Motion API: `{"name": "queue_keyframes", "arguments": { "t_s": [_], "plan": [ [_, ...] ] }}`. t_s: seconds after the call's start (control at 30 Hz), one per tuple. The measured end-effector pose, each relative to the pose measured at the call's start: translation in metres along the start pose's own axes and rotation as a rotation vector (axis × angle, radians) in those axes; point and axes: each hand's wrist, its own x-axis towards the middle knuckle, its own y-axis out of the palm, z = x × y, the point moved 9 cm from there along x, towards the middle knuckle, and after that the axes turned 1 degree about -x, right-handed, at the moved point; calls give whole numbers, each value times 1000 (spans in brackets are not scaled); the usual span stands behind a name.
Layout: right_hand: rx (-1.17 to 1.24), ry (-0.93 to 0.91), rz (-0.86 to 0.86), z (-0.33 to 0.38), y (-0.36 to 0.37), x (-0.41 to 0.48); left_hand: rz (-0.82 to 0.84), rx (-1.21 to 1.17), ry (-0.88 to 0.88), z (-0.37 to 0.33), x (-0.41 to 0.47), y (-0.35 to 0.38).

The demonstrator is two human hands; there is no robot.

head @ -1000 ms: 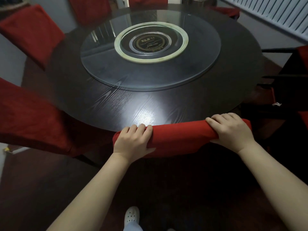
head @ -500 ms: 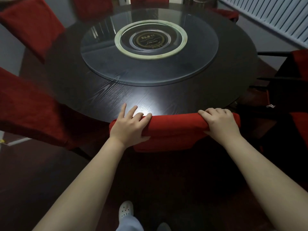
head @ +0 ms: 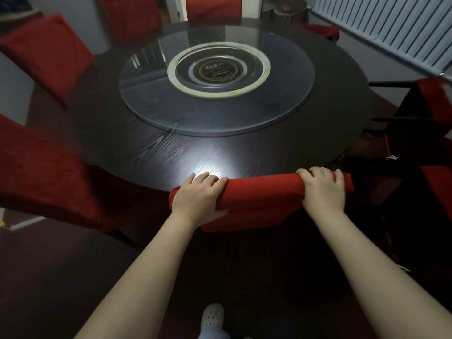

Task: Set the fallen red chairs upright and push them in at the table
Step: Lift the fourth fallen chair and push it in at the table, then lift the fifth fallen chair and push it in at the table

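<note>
Round dark table (head: 146,152) fills the view. Near red chair (head: 264,192) stands upright, backrest top touching the table edge; judged pushed in. Chair at right (head: 433,94) appears toppled, not yet righted. Left hand (head: 195,196) and right hand (head: 322,189) both grasp the backrest top.

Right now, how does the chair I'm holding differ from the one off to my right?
The held chair stands upright at the table edge; the right chair looks tipped, dark frame showing. Left hand and right hand grip the held chair; nothing touches the right chair. Both are red.
</note>
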Motion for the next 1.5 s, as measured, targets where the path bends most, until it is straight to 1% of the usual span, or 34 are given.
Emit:
{"name": "queue_keyframes", "arguments": {
  "t_s": [0.07,0.17,0.23,0.27,0.33,0.43,0.5,0.53,0.6,0.7,0.77,0.87,0.97,1.07,1.3,1.5],
  "plan": [
    [5,60,74,2,-2,0,51,-44,-9,3,2,1],
    [-1,85,248,4,0,4,158,-136,-20,6,6,7],
    [18,100,345,6,0,0,193,-173,-15,6,6,9],
    [44,111,366,7,-1,-3,201,-182,-9,6,5,9],
    [102,124,358,12,-6,-13,226,-196,1,7,4,10],
    [208,130,328,21,-10,-26,348,-268,-46,10,6,12],
    [362,162,327,26,-14,-28,444,-400,-120,13,11,12],
    [476,180,323,28,-18,-26,482,-512,-161,14,14,11],
    [766,223,247,32,-36,-17,495,-754,-220,14,26,3],
    [1134,258,22,33,-83,-1,406,-1000,-274,15,54,-26],
    [1351,226,-140,33,-119,6,290,-1148,-268,13,74,-56],
    [1574,174,-379,26,-169,2,68,-1329,-176,4,96,-110],
    [1660,169,-528,19,-197,-13,-118,-1474,-59,-8,100,-155],
    [1690,165,-590,17,-207,-29,-176,-1570,2,-23,96,-174],
    [1711,207,-647,-2,-205,-48,-136,-1642,105,-59,97,-181],
    [1697,249,-699,-33,-200,-49,-91,-1672,136,-91,119,-176]
  ]
}}
